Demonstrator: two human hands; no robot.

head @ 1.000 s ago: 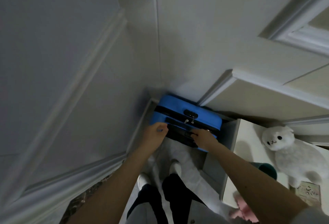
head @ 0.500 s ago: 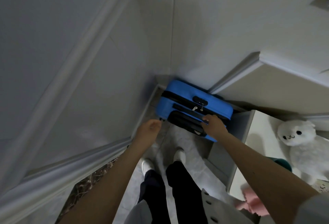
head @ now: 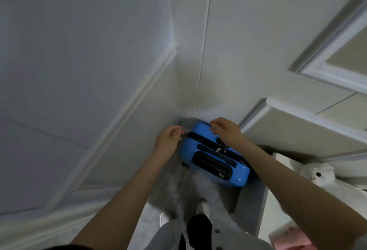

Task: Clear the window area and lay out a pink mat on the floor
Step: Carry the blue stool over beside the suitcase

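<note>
The blue hard-shell suitcase [head: 214, 156] stands in the corner at twelve o'clock; the left hand [head: 168, 140] and right hand [head: 226, 132] hover loosely curled, holding nothing — better to grip both far edges before pulling it clear.

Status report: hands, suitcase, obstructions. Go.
Left hand and right hand loosely curled over the blue suitcase, gripping nothing. Suitcase upright in the corner. White cabinet close on its right.
</note>
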